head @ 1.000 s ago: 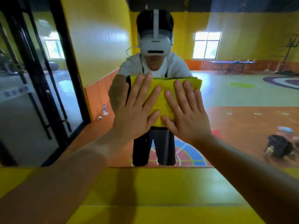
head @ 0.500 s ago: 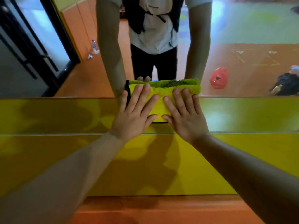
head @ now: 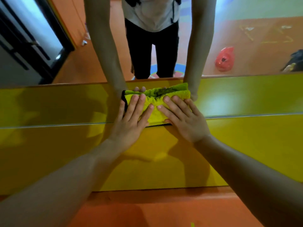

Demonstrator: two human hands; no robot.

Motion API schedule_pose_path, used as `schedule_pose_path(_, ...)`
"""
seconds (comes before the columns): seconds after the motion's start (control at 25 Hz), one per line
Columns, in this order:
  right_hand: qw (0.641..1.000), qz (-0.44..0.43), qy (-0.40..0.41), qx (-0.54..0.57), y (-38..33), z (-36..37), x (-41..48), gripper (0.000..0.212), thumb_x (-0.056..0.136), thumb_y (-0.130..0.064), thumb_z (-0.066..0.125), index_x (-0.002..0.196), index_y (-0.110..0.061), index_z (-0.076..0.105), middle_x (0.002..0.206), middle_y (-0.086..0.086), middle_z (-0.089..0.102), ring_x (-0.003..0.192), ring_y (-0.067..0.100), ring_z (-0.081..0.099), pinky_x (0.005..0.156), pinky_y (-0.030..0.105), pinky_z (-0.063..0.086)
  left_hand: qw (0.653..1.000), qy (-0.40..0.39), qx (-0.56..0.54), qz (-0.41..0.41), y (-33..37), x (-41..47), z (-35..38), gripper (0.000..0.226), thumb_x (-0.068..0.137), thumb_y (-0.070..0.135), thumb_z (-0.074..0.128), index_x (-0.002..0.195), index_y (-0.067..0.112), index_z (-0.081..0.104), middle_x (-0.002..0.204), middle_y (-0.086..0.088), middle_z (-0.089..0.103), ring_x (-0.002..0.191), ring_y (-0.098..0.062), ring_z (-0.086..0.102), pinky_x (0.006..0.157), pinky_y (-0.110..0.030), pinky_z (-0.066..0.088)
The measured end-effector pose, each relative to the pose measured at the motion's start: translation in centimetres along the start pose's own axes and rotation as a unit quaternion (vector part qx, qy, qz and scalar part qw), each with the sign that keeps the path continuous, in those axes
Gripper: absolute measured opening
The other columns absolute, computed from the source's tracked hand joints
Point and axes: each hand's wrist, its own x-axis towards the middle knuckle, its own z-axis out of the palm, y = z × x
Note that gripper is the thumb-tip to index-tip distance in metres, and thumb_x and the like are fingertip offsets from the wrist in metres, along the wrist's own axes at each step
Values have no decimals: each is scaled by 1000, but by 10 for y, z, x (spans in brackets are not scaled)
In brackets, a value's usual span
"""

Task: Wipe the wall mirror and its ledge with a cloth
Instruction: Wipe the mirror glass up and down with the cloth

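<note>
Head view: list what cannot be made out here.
Head view only:
- Folded yellow microfibre cloth: lower part lies under the left hand and right hand.
- Wall mirror: top cut off by the frame edge.
- Small reflected items, upper left: blurred, too small.
- Dark reflected bag: cut by right edge.

Open yellow ledge (head: 65,115) left and right of the cloth (head: 155,112), mirror (head: 246,46) walling off straight ahead

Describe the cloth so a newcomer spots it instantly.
Find the wall mirror, then the glossy yellow ledge along its foot. The cloth lies mid-ledge under the left hand and right hand: fluffy yellow-green, black-edged, the only soft thing on that strip.
</note>
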Motion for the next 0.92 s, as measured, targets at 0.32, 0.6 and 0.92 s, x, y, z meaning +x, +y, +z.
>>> schedule_pose_path(0.32,998,33,-58,3,54,-30,-31,75,100,-27,64,162,-29,21,171,-3,10,158,18,11,127,42,11,997,13,6,73,29,54,-10,80,103,34,58,164,15,11,172,-11,-4,159,-27,1,128,-52,2)
schedule_pose_path(0.6,998,57,6,10,125,-131,85,55,104,-46,51,155,-26,42,165,1,33,153,21,30,122,50,29,998,31,-29,44,-27,171,-120,68,107,46,36,164,17,13,172,-8,-2,159,-25,5,128,-50,5)
schedule_pose_path(0.92,988,65,126,-67,257,-290,312,60,106,-53,38,157,-22,38,167,5,27,154,26,26,122,54,27,978,162,115,57,-160,396,-307,72,105,51,41,163,13,20,171,-14,11,158,-30,12,125,-54,16)
